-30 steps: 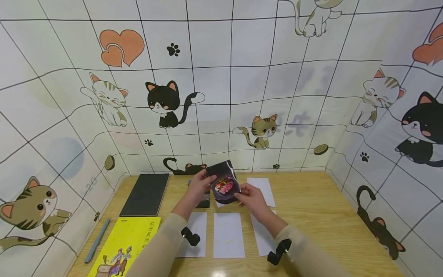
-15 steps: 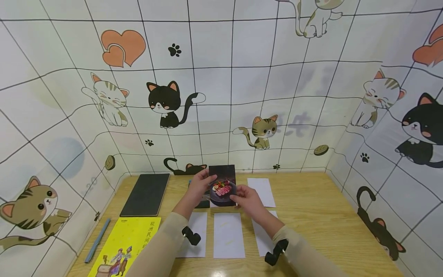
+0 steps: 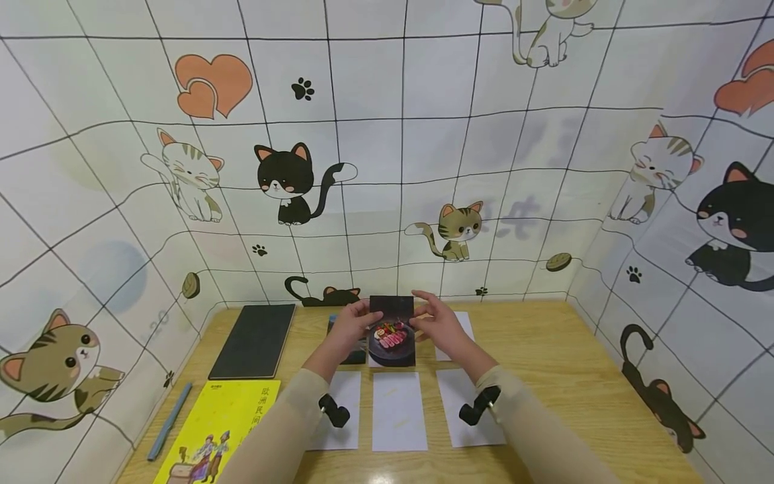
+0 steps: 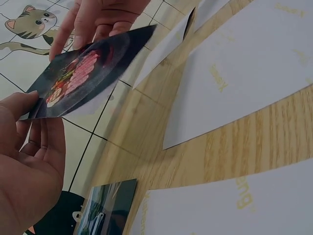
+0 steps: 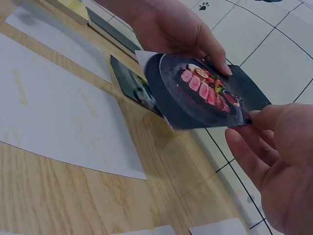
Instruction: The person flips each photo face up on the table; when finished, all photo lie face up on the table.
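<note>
In the head view a photo print (image 3: 392, 339) of sliced meat on a dark plate is held up above the far part of the table. My left hand (image 3: 347, 331) pinches its left edge, thumb on the picture side, as the left wrist view also shows. My right hand (image 3: 440, 329) holds the opposite edge; in the right wrist view its thumb (image 5: 266, 117) lies on the photo's corner with fingers underneath. Partly hidden behind my left hand, another photo (image 4: 107, 208) lies picture side up on the table.
Several white sheets with faint yellow print, such as the front middle sheet (image 3: 399, 411), lie in rows on the wooden table (image 3: 562, 376). At the left are a black notebook (image 3: 254, 341), a yellow book (image 3: 220, 423) and a blue-grey pen (image 3: 170, 421). A cat-patterned sheet (image 3: 363, 148) walls the table.
The photo has gone from tilted to straight and come down slightly. My right hand has shifted its hold from the lower right corner up along the right edge.
</note>
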Available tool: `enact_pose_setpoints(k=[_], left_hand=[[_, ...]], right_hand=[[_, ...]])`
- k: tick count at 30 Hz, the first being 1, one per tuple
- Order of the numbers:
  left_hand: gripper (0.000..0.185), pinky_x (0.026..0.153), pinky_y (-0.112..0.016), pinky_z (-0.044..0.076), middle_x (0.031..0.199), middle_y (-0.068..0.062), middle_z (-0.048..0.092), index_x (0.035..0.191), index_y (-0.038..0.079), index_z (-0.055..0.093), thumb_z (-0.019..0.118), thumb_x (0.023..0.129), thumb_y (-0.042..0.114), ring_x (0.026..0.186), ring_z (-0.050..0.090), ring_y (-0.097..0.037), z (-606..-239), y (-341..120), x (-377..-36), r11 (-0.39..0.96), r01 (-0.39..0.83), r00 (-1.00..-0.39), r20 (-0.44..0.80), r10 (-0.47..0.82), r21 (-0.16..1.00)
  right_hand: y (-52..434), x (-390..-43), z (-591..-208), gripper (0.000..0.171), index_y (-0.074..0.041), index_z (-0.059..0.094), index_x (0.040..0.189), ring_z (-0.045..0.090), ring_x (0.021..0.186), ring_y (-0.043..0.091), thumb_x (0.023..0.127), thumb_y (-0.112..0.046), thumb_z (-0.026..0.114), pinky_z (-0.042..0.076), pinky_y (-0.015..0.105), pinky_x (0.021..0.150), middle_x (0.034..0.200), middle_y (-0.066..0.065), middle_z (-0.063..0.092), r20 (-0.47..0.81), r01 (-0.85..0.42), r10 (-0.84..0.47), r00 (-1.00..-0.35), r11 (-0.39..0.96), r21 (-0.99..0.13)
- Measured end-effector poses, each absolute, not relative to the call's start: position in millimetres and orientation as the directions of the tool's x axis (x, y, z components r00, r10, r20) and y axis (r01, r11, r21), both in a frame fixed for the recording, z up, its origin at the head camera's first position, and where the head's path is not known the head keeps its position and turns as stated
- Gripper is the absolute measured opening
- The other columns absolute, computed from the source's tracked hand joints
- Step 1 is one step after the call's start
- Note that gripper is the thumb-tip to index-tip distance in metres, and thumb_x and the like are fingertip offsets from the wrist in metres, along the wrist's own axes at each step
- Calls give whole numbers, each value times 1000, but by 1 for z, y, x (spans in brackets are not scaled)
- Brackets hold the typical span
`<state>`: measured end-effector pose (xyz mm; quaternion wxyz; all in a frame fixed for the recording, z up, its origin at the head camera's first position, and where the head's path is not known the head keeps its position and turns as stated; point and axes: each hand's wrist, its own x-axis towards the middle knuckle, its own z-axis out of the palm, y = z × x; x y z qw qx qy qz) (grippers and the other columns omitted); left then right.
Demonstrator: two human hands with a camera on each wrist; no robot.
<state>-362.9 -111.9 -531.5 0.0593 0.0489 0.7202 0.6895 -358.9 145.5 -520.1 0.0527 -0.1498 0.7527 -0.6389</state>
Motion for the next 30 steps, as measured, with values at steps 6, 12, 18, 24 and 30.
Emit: enact_pose_setpoints(k=[6,12,18,24,30], left_hand=[[46,87,-39,64,129,-17,73,149,2,62,77,106,12,105,74,-22,-536,-118,-364,48,27,-985,18,172,998],[61,84,-37,65,130,-19,70,162,3,52,74,105,2,101,75,-21,-535,-123,-371,33,79,-977,71,202,996],[57,83,-36,66,123,-16,73,157,-1,56,73,103,-4,94,76,-17,-537,-126,-384,64,102,-974,86,211,993],[54,84,-36,66,123,-17,73,154,2,61,74,102,-5,96,75,-20,-540,-130,-391,130,93,-974,63,216,987],[54,91,-38,65,130,-21,69,156,3,59,71,104,-4,105,75,-26,-541,-130,-396,169,67,-967,22,254,983]], right_hand=[[148,-366,-524,67,-10,49,165,73,85,23,104,3,71,66,57,77,114,18,67,75,-129,-313,-947,155,-979],[149,-372,-523,68,-3,45,166,73,82,23,104,8,68,65,61,80,114,21,65,89,-150,-318,-944,174,-973],[149,-380,-519,67,-3,46,165,72,84,21,103,11,68,64,65,82,112,21,63,95,-167,-330,-939,199,-966],[150,-391,-522,67,1,45,164,72,83,22,102,9,70,65,62,81,112,21,64,59,-148,-364,-930,221,-964],[153,-400,-530,66,0,46,164,74,85,23,103,8,70,66,57,82,114,22,66,16,-116,-359,-933,258,-959]])
